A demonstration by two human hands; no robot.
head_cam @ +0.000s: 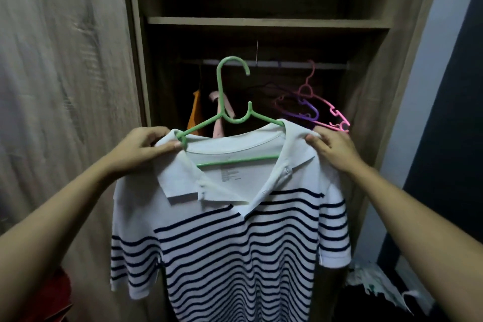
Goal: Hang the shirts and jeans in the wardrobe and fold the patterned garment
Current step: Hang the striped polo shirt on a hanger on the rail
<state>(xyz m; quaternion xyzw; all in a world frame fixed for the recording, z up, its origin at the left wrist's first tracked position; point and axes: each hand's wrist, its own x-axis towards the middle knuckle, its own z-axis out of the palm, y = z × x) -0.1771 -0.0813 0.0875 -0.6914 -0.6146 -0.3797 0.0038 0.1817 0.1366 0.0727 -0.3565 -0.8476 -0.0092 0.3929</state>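
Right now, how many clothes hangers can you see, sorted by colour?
green hanger: 1, inside the striped shirt
purple hanger: 1
pink hanger: 1
Total: 3
A dark shape beside the purple one is too dim to count.

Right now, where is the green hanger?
Head view, centre: the green hanger inside the striped shirt, between left hand and right hand, hook near the rail.
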